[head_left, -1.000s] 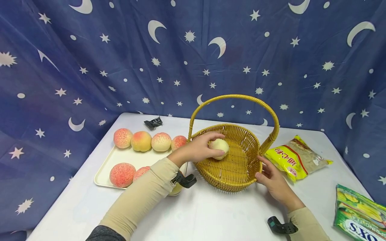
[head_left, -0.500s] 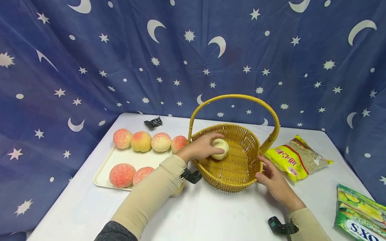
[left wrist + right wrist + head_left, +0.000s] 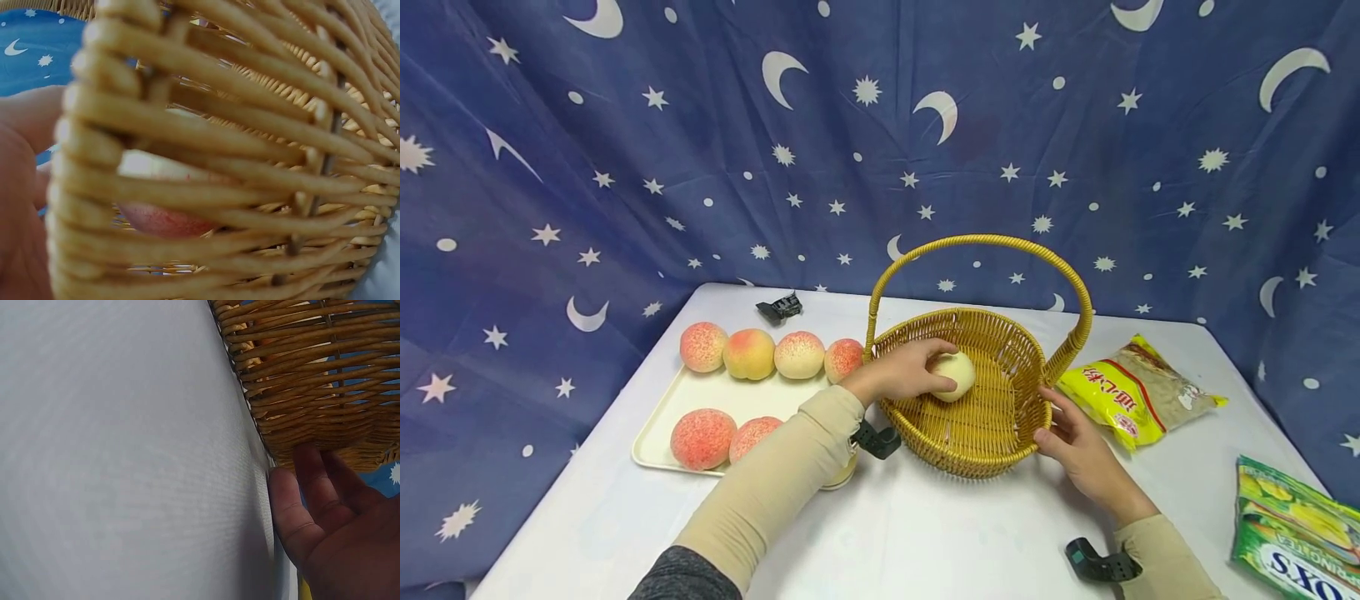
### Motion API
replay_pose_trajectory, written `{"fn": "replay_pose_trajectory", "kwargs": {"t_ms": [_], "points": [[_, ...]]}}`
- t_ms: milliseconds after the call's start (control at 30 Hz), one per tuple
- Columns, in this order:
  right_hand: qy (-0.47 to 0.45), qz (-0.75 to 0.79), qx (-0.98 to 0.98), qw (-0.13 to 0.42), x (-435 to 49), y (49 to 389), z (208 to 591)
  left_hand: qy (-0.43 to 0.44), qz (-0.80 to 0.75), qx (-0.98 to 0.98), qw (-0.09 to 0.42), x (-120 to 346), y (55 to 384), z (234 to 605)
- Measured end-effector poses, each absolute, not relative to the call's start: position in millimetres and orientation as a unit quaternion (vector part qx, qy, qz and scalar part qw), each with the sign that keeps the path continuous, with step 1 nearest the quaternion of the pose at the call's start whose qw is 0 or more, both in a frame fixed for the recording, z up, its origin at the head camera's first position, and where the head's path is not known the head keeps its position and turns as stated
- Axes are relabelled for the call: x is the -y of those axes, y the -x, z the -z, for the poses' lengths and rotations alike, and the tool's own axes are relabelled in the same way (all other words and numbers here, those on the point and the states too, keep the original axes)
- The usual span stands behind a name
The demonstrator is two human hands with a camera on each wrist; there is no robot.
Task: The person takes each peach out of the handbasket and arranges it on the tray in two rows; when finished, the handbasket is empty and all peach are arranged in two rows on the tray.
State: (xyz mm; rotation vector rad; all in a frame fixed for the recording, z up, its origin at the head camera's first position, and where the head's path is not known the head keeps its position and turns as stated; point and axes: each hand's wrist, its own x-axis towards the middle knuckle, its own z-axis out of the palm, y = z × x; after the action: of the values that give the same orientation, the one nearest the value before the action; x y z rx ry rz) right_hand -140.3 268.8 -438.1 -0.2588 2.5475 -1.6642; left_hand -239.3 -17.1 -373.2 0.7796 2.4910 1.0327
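Note:
My left hand (image 3: 901, 372) reaches over the near-left rim into a yellow wicker basket (image 3: 928, 448), with thumb and fingers round a pale peach (image 3: 957, 379) low inside it. Through the basket wall (image 3: 219, 134), the left wrist view shows a peach with a white top and reddish underside (image 3: 164, 219). My right hand (image 3: 1078, 450) touches the basket's right side near the handle's foot. From the right wrist view, its fingertips rest against the outer weave (image 3: 312, 394), thumb and fingers spread.
Left of the basket is a cream tray (image 3: 664, 408) bearing several red and yellow peaches (image 3: 703, 437); my left forearm covers part of it. A black packet (image 3: 781, 307) lies behind. Rightward are a yellow food bag (image 3: 1131, 400) and a green bag (image 3: 1292, 533).
The pale peach has shifted slightly right and down inside the basket, with my left hand following it. My right hand keeps its place at the basket's side.

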Motion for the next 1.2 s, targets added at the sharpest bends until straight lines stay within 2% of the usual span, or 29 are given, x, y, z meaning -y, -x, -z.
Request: {"fn": "replay_pose_trajectory", "kwargs": {"t_ms": [500,667,900,1200], "points": [[0.081,0.539,-0.838,0.041,-268,138,437,-0.337,-0.371,-0.846,0.181,7,233,367],[0.08,0.542,-0.836,0.041,-268,137,438,-0.332,-0.376,-0.845,0.185,9,233,369],[0.084,0.54,-0.836,0.044,-267,137,438,-0.345,-0.316,-0.854,0.226,11,231,376],[0.083,0.546,-0.833,0.039,-267,138,437,-0.34,-0.324,-0.855,0.221,7,232,377]]}}
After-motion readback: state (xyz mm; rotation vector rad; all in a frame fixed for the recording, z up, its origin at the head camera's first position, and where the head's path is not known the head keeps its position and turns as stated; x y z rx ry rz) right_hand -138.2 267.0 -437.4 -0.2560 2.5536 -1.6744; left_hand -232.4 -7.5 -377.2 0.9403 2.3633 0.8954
